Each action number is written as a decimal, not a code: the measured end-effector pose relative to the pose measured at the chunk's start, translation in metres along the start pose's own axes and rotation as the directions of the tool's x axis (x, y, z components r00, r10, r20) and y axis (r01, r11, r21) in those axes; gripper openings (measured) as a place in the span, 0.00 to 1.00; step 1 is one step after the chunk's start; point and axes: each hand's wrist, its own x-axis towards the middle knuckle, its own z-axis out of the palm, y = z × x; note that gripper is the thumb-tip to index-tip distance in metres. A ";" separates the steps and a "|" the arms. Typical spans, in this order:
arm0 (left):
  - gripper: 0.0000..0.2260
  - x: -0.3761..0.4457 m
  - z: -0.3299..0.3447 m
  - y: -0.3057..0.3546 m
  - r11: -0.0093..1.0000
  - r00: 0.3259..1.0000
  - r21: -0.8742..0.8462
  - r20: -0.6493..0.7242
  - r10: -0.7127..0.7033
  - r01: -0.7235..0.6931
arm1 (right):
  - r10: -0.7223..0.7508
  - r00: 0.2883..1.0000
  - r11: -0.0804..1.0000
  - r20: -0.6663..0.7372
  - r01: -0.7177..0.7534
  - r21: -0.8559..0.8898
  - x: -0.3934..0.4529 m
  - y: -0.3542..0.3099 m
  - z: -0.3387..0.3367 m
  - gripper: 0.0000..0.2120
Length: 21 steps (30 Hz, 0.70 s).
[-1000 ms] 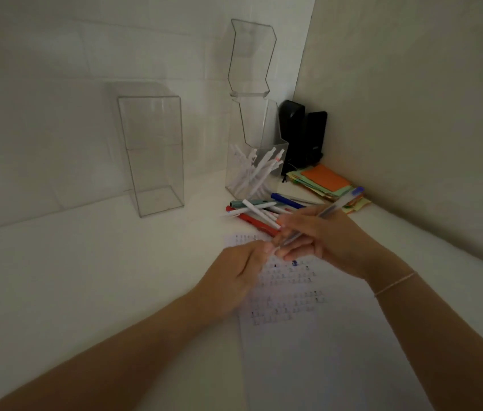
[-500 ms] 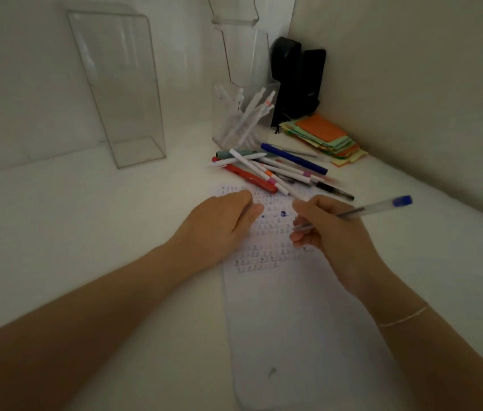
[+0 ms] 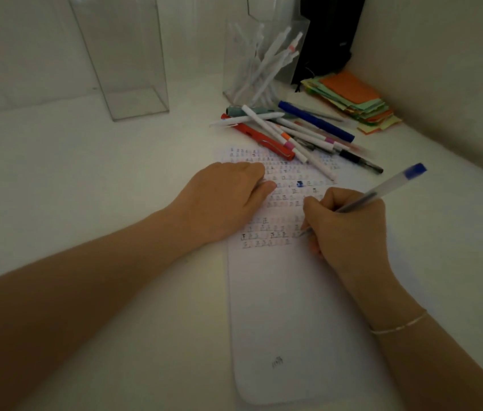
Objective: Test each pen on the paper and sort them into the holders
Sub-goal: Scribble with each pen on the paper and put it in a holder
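Observation:
My right hand grips a clear pen with a blue end cap, its tip down on the paper among rows of small test marks. My left hand lies flat on the paper's upper left part, fingers straight. A pile of loose pens, among them red, blue and white ones, lies just beyond the paper's top edge. Behind the pile stands a clear holder with several white pens in it. A second clear holder, with nothing in it, stands at the back left.
A stack of coloured paper notes lies at the back right by the wall. A black object stands in the corner behind the holder with pens. Walls close off the desk at the back and right.
My right hand turned the pen from near the pile down onto the paper, and the tip now sits lower on the marks. My left hand settled flat on the sheet. The view tilted downward.

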 end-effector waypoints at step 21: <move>0.14 -0.001 -0.004 0.002 1.000 1.000 0.026 0.017 -0.010 0.010 | -0.090 0.996 0.994 0.028 0.091 -0.054 0.000 0.000 0.002 0.16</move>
